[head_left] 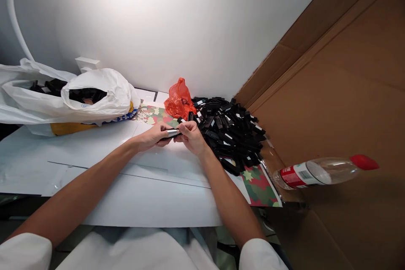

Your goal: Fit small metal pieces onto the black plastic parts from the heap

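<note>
A small black piece with a shiny silver face [172, 133] is held in front of me, above the white tabletop. My left hand [153, 136] is closed around its left end, thumb along the top. At the other end, the thumb and fingers of my right hand [191, 136] pinch it; whether they also hold a smaller part is hidden. Just right of my right hand lies a large heap of black plastic pieces [226, 124], some with white labels. Behind my hands sits a crumpled red plastic bag [179, 99] with small bits inside.
At left, a white plastic bag [118, 88] stands open with black pieces inside. Small silvery bits [144, 114] are scattered beside it. A clear bottle with a red cap [335, 171] stands at the right edge, near a tall cardboard wall [344, 84]. White sheets cover the table [148, 202].
</note>
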`<state>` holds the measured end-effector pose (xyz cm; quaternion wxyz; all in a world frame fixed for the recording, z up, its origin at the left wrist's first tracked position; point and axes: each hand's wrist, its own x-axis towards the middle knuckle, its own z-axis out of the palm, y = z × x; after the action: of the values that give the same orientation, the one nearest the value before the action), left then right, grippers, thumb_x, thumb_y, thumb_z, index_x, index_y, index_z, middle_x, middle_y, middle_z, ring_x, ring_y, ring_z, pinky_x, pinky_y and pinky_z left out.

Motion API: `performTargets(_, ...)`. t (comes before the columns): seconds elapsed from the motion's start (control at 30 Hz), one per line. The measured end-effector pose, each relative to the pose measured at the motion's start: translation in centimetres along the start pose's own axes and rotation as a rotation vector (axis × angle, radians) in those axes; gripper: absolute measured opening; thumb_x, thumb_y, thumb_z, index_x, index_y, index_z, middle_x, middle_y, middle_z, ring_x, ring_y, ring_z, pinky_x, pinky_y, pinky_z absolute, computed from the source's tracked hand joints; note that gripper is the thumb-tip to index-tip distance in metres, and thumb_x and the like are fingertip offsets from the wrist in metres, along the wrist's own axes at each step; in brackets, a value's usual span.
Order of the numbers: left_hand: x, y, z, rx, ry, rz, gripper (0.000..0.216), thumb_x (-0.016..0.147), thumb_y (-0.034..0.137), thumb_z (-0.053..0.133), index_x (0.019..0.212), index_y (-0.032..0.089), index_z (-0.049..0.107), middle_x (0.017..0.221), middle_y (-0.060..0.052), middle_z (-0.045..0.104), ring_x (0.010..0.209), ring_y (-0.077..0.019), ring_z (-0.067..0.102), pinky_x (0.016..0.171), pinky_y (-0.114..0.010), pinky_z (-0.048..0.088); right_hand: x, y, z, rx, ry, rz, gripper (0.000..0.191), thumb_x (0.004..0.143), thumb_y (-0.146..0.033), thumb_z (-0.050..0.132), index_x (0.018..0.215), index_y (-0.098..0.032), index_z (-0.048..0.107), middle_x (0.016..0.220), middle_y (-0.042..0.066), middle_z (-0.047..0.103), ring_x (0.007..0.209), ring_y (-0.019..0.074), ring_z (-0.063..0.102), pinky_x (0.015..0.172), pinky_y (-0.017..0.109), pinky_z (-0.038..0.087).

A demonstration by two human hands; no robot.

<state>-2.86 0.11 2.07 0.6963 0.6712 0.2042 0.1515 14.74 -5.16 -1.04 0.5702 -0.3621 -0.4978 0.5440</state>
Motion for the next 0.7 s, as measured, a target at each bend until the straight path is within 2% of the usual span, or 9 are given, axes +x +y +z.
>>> performTargets(0.07, -0.1, -0.1, -0.1, 0.011, 0.007, 0.007, 0.052, 0.08, 0.063, 0.076, 0.064, 0.016, 0.061, 0.048, 0.006, 0.031, 0.046, -0.0056, 0.018, 0.048, -0.027, 0.013, 0.0, 0.1, -0.1, -0.034, -0.003, -0.035, 0.067, 0.066, -0.079, 0.085, 0.055, -0.02, 0.056, 0.05, -0.005, 0.041, 0.047, 0.0106, 0.043, 0.05, 0.028, 0.039)
performTargets(0.17, -0.1, -0.4, -0.6, 0.051, 0.018, 0.014, 0.046, 0.083, 0.059, 0.075, 0.07, 0.015, 0.068, 0.049, 0.005, 0.033, 0.047, -0.0065, 0.019, 0.047, -0.027, 0.013, -0.1, -0.4, -0.5, -0.175, -0.016, -0.094, 0.067, 0.074, -0.078, 0.08, 0.054, -0.02, 0.054, 0.052, -0.004, 0.042, 0.05, 0.0105, 0.038, 0.051, 0.029, 0.035)
performTargets(0.37, -0.2, 0.1, -1.1, 0.138, 0.05, -0.011, 0.036, 0.082, 0.049, 0.075, 0.069, 0.016, 0.07, 0.05, 0.004, 0.033, 0.048, -0.0077, 0.021, 0.048, -0.027, 0.015, -0.6, -2.1, -0.9, -0.501, -0.019, -0.166, 0.07, 0.084, -0.081, 0.067, 0.053, -0.02, 0.05, 0.055, -0.002, 0.038, 0.056, 0.0123, 0.033, 0.055, 0.03, 0.024)
performTargets(0.53, -0.3, 0.9, -0.8, 0.275, 0.143, -0.017, 0.037, 0.079, 0.048, 0.077, 0.064, 0.015, 0.071, 0.048, 0.003, 0.036, 0.047, -0.0081, 0.025, 0.047, -0.026, 0.016, -0.5, -1.9, -1.4, -0.604, -0.029, -0.213, 0.068, 0.089, -0.079, 0.061, 0.057, -0.021, 0.051, 0.059, -0.002, 0.042, 0.058, 0.013, 0.036, 0.058, 0.03, 0.027)
performTargets(0.7, 0.1, 0.5, -0.8, 0.368, 0.209, 0.07, 0.038, 0.081, 0.05, 0.077, 0.064, 0.015, 0.072, 0.048, 0.002, 0.041, 0.047, -0.0088, 0.028, 0.046, -0.026, 0.017, -0.4, -1.7, -1.8, -0.68, -0.036, -0.223, 0.066, 0.093, -0.078, 0.058, 0.06, -0.02, 0.053, 0.06, -0.002, 0.044, 0.06, 0.0134, 0.038, 0.059, 0.029, 0.028)
